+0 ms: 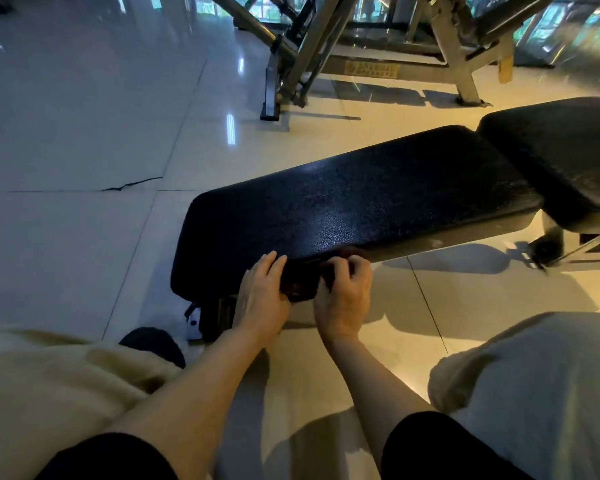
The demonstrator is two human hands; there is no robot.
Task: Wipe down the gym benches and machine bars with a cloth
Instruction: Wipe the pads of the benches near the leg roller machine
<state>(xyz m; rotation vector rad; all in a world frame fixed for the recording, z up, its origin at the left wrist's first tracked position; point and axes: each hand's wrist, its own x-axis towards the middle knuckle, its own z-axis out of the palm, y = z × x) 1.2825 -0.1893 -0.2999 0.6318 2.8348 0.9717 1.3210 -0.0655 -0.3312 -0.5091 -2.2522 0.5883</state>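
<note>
A black padded gym bench (354, 199) lies across the middle of the view, with its second pad (565, 157) at the right. A dark cloth (300, 280) hangs over the near edge of the long pad. My left hand (262, 294) holds the cloth's left side with the fingers lying over it. My right hand (345, 292) grips the cloth's right side with curled fingers. Both hands are at the pad's near left corner.
A metal machine frame (312, 46) stands on the tiled floor (84, 150) beyond the bench. The bench's wheel and foot (548, 249) show at the right. My knees in light trousers fill the lower corners; a dark shoe (153, 344) is by the bench's near leg.
</note>
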